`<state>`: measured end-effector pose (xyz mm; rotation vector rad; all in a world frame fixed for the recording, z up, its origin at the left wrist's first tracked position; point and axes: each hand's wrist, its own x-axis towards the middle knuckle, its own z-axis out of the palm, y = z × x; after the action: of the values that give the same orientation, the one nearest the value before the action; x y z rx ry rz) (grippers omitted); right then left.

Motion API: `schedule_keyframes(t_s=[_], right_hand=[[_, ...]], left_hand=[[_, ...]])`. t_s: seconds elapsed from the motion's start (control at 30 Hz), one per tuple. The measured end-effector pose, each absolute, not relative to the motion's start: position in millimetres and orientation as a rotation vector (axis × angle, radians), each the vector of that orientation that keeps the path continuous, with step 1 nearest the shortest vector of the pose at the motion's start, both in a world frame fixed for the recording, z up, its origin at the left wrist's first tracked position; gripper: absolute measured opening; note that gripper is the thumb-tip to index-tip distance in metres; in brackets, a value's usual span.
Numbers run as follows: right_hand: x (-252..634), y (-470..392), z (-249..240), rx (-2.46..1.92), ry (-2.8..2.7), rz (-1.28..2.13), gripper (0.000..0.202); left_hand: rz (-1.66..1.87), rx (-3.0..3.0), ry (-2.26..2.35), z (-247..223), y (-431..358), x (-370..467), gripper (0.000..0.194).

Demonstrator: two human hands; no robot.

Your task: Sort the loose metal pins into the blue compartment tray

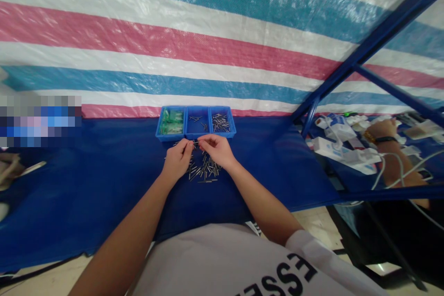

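My left hand (178, 159) and my right hand (218, 150) meet just in front of a blue three-compartment tray (198, 135). Both are closed in a pinch, fingertips almost touching. A thin metal rod spans the small gap between them; its exact kind is too small to tell. Beneath and between my hands lies a loose pile of thin metal rods (204, 169), partly hidden by my fingers. In the tray, green-tinted packets (172, 122) fill the left compartment. A few rods (204, 126) lie in the middle one, and many rods (221, 122) are heaped in the right one.
A blue cover (104, 171) lies over the table, with a striped plastic sheet (208, 46) behind it. To the right stand a blue metal frame (357, 55), a white power strip (343, 155), cables and another person's arm (398, 162). Another person's hand (10, 171) shows at the far left.
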<state>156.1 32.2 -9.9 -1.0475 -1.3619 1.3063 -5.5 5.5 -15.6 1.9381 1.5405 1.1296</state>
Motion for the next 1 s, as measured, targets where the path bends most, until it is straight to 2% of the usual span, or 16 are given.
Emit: schedule_keyframes(t_s=[0.43, 0.63, 1.0], right_hand=[[156.2, 31.5, -6.1, -1.019, -1.359, 1.254, 0.021], [155.1, 28.3, -2.5, -1.027, -1.376, 1.281, 0.021], [155.2, 30.9, -6.5, -1.033, -1.334, 1.292, 0.024]], left_hand=[[1.261, 1.948, 1.506, -18.2, 5.6, -4.3, 0.025], [1.172, 1.935, 1.504, -14.9, 4.7, -5.2, 0.033], [1.263, 1.919, 1.552, -20.2, 6.1, -2.8, 0.023]])
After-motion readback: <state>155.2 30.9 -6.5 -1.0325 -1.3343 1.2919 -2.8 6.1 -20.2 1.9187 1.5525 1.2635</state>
